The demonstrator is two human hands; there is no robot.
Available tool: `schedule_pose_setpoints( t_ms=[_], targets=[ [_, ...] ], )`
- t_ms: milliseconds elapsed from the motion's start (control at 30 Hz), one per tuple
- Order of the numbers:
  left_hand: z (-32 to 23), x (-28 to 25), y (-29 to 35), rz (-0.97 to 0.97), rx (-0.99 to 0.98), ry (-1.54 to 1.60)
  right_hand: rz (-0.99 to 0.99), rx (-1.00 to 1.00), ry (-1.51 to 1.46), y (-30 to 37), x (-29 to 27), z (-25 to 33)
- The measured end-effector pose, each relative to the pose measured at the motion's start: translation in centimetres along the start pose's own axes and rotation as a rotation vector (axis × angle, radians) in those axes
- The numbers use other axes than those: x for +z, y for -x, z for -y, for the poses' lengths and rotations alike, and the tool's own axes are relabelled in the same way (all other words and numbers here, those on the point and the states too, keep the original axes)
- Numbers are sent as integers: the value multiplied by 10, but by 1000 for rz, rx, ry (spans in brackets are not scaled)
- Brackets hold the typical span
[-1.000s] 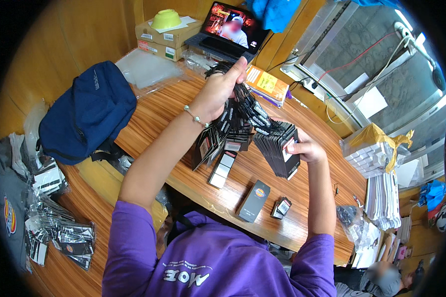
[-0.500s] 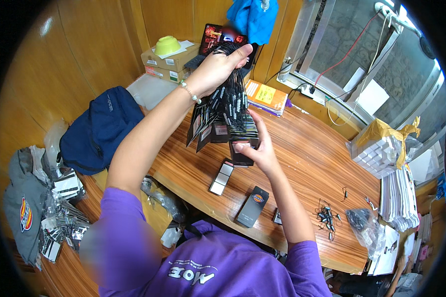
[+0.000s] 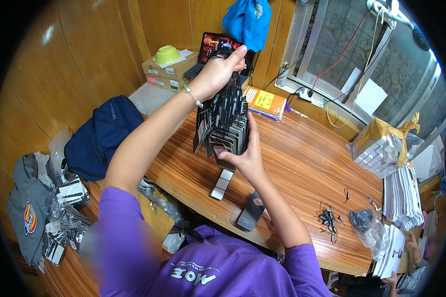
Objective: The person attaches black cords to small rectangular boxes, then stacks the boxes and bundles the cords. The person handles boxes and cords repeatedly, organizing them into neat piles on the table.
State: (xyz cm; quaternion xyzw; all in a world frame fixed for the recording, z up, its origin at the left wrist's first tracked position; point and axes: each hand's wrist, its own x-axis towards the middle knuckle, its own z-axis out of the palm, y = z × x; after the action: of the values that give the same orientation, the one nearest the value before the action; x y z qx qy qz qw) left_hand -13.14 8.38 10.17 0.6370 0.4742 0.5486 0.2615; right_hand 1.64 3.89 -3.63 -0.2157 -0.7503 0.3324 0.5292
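My left hand point(image 3: 217, 75) is raised over the desk, its fingers closed round the black strings of a thick bundle of hang tags point(image 3: 228, 111). The dark tags hang down below it in a dense stack. My right hand point(image 3: 247, 159) grips the lower right of the stack, thumb across the front tag and fingers along the far side. Beneath the bundle a tag with white panels point(image 3: 222, 185) lies on the desk. Next to my right forearm is a dark tag point(image 3: 251, 214) with a coloured emblem, partly covered by the arm.
On the wooden desk point(image 3: 292, 173) lie loose black strings point(image 3: 328, 218), a plastic bag point(image 3: 367, 225) and a paper stack point(image 3: 402, 195). A wrapped block of white boxes point(image 3: 379, 151), notebooks point(image 3: 265, 103) and cartons point(image 3: 169, 69) stand farther back. A navy bag point(image 3: 101, 138) is at left; another person's hand point(image 3: 391, 279) shows lower right.
My right hand has shifted left and turned the tags with it. Tags that hung apart at the left now sit closer to the main stack. My left hand still holds the strings.
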Motion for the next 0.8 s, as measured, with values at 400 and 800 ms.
schedule_pose_setpoints(
  t_ms=[400,800],
  targets=[
    [-9,11,16,116,-110,-270,-111,-143,45,-68,-37,29],
    [-4,21,16,88,-142,-293,-25,48,-67,-84,-35,23]
  ],
)
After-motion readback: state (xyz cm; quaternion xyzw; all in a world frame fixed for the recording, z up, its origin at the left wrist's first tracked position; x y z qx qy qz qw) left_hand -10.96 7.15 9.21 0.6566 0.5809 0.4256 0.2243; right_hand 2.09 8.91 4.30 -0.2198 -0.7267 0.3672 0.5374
